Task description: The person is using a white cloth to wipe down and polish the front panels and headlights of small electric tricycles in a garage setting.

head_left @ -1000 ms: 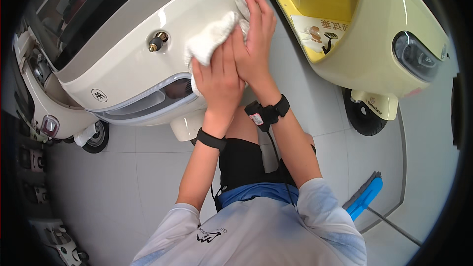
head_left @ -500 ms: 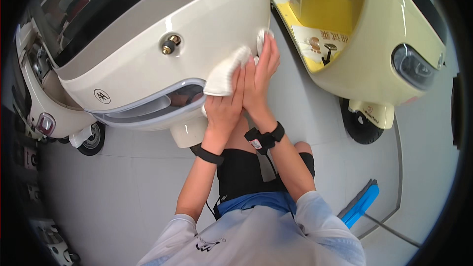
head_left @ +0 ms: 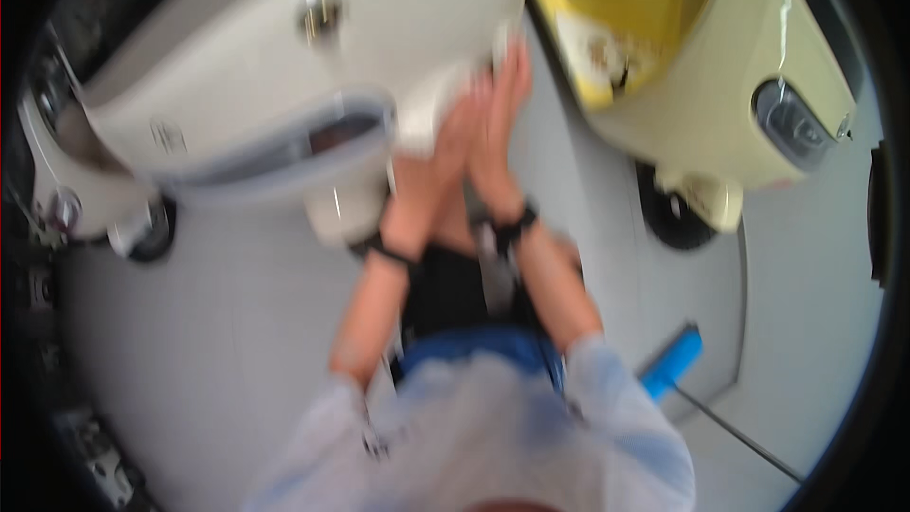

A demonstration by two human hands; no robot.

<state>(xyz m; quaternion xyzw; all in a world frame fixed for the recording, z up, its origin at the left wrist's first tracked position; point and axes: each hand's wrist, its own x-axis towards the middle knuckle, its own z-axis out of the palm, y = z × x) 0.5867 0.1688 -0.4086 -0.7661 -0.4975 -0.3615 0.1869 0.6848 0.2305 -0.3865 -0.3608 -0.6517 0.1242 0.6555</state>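
Though the frame is smeared by motion, both hands can be made out pressed side by side on a white cloth [head_left: 422,118] against the cream body panel [head_left: 398,28] of a scooter. The left hand [head_left: 431,171] lies flat over the cloth, fingers extended rather than curled, so its grip is open and pressing. The right hand [head_left: 498,128] lies just beside it, palm and straight fingers also flat, near the panel's right edge. As a judgement, wiping is under way on this edge; how much of the panel is already clean cannot be told through the blur. A yellow scooter [head_left: 720,85] stands to the right, and a blue-headed mop [head_left: 671,362] lies on the floor.
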